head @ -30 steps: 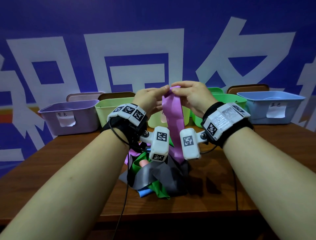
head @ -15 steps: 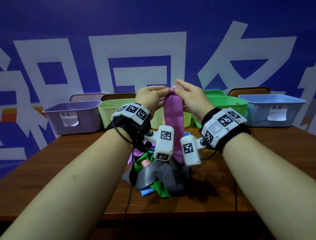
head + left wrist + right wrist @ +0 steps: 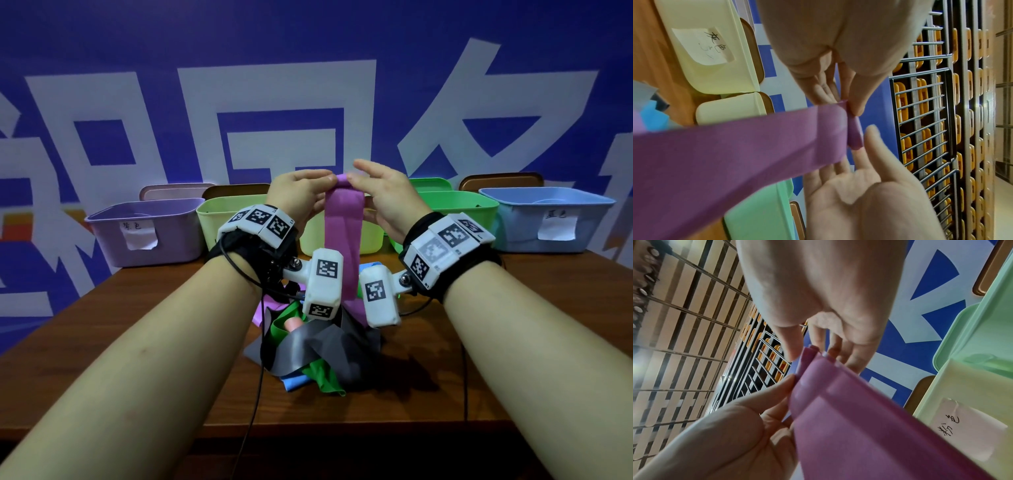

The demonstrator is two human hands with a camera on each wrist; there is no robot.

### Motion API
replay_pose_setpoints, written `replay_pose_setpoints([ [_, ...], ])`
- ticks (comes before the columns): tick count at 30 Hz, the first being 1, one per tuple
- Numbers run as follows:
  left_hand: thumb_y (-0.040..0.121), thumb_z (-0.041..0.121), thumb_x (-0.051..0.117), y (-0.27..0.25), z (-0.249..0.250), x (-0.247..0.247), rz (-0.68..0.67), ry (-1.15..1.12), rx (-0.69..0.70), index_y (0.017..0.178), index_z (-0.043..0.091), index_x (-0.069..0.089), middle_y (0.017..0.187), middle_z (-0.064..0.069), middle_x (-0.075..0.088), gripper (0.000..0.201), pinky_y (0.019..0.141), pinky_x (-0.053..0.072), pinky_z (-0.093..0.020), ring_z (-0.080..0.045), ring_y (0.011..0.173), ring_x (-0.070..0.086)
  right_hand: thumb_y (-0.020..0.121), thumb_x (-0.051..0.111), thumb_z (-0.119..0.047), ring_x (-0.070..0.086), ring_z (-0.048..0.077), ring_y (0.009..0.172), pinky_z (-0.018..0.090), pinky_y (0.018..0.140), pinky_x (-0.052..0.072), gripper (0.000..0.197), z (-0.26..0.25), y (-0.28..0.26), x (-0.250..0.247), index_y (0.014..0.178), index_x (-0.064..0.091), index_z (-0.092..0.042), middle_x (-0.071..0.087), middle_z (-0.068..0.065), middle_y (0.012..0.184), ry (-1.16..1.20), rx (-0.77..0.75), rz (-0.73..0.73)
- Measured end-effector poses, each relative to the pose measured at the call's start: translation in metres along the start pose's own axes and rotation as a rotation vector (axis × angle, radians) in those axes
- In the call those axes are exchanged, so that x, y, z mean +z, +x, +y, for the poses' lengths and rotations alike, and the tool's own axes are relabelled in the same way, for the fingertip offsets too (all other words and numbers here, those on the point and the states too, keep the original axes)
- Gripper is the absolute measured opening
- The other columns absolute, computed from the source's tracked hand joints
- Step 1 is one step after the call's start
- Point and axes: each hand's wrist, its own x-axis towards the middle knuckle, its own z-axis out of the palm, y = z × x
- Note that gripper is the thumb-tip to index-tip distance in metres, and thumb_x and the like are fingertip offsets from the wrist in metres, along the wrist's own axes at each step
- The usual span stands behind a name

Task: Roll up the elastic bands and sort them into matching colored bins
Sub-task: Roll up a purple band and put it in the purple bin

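While both hands are raised above the table (image 3: pixel 513 342), a purple band (image 3: pixel 342 240) hangs between them, its top edge folded over into a small roll. The left hand (image 3: pixel 298 195) pinches that roll between thumb and fingertips. The right hand (image 3: pixel 383 198) touches the roll's other end; in the left wrist view its fingers look straight and spread, palm open, while the right wrist view shows thumb and fingertips closing on the rolled edge, so its grip looks light at most. The band's lower end drops behind the two white wrist cameras and cannot be followed into the pile (image 3: pixel 308 353) of grey, green and blue bands on the table. Part of a pinkish thing shows in the pile, too covered to identify. Behind the hands stands a row of bins: purple bin (image 3: pixel 144 233), a yellow-green bin (image 3: pixel 226 216), a green bin (image 3: pixel 459 209), a blue bin (image 3: pixel 548 219). The middle bins are largely blocked by the hands. The paper labels carry handwriting too small to read from the head view.
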Motion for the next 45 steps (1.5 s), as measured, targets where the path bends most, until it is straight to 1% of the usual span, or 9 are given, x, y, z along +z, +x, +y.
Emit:
replay_pose_setpoints([
  [4,0.088,-0.008,0.058,-0.001,0.000,0.000,-0.028,0.000,0.011,0.103,0.001,0.062,0.088,-0.012,0.065,0.018,0.060,0.054,-0.017,-0.015,0.070,0.066,0.095,0.058,-0.021,0.062,0.018,0.070,0.031,0.069,0.054,0.021,-0.001,-0.001,0.001,0.105,0.066,-0.004,0.065,0.010,0.085,-0.015,0.020,0.013],
  [9,0.091,0.007,0.062,-0.002,-0.002,0.000,-0.062,-0.012,-0.058,0.113,-0.004,0.063,0.085,-0.009,0.067,0.024,0.055,0.053,-0.018,-0.012,0.058,0.067,0.092,0.057,-0.003,0.063,0.029,0.088,0.043,0.085,0.053,0.008,-0.002,0.001,0.000,0.091,0.064,-0.007,0.065,0.022,0.101,0.004,-0.028,0.024],
  [15,0.090,-0.003,0.060,-0.002,-0.002,0.000,-0.056,-0.047,-0.017,0.100,-0.002,0.062,0.071,-0.007,0.067,0.010,0.049,0.047,-0.013,-0.008,0.050,0.064,0.095,0.054,-0.010,0.063,0.019,0.082,0.033,0.078,0.053,0.017,0.002,-0.002,0.000,0.112,0.058,-0.012,0.065,0.006,0.098,0.075,0.030,-0.028],
  [22,0.090,0.004,0.061,-0.004,-0.006,-0.003,-0.149,-0.025,-0.091,0.107,0.003,0.065,0.078,-0.004,0.070,0.017,0.052,0.049,-0.015,-0.009,0.060,0.066,0.093,0.055,-0.002,0.061,0.016,0.071,0.026,0.066,0.053,0.008,0.002,0.000,-0.001,0.089,0.062,-0.005,0.062,0.009,0.084,0.078,0.034,-0.026],
  [29,0.089,-0.004,0.060,-0.005,-0.006,-0.003,-0.148,0.125,-0.110,0.113,0.000,0.064,0.092,-0.010,0.070,0.025,0.057,0.052,-0.017,-0.011,0.066,0.069,0.092,0.054,0.002,0.063,0.025,0.091,0.038,0.085,0.054,0.017,0.002,0.000,-0.005,0.101,0.064,-0.008,0.064,0.018,0.109,0.027,0.012,0.005],
  [33,0.091,0.005,0.059,-0.003,-0.007,-0.001,-0.149,0.058,-0.134,0.107,0.002,0.066,0.075,-0.006,0.064,0.019,0.047,0.046,-0.016,-0.009,0.052,0.062,0.089,0.055,0.009,0.064,0.022,0.084,0.032,0.083,0.055,0.024,0.003,0.001,-0.005,0.110,0.063,0.002,0.064,0.016,0.102,0.047,-0.002,0.035],
  [38,0.095,0.017,0.059,0.000,-0.012,-0.001,-0.115,0.033,-0.098,0.098,0.003,0.066,0.053,0.002,0.062,0.016,0.049,0.048,-0.016,-0.007,0.047,0.060,0.083,0.058,0.014,0.065,0.026,0.090,0.033,0.083,0.055,0.026,0.006,0.000,-0.003,0.099,0.067,-0.005,0.066,0.016,0.100,0.025,-0.011,0.027],
  [42,0.093,0.001,0.055,0.000,-0.009,-0.002,-0.132,-0.042,-0.081,0.113,-0.005,0.062,0.080,-0.009,0.069,0.022,0.057,0.052,-0.016,-0.011,0.061,0.067,0.087,0.060,-0.003,0.063,0.023,0.087,0.033,0.077,0.052,0.036,0.007,0.000,-0.005,0.122,0.059,-0.013,0.063,0.011,0.107,0.150,0.037,0.027],
  [45,0.090,-0.008,0.055,0.001,-0.007,-0.004,-0.109,-0.074,-0.072,0.114,-0.002,0.061,0.086,-0.009,0.069,0.026,0.062,0.054,-0.018,-0.012,0.068,0.069,0.094,0.057,-0.029,0.065,0.017,0.074,0.026,0.064,0.053,0.025,0.006,-0.003,-0.008,0.111,0.064,-0.012,0.067,0.004,0.087,0.069,0.117,-0.042],
])
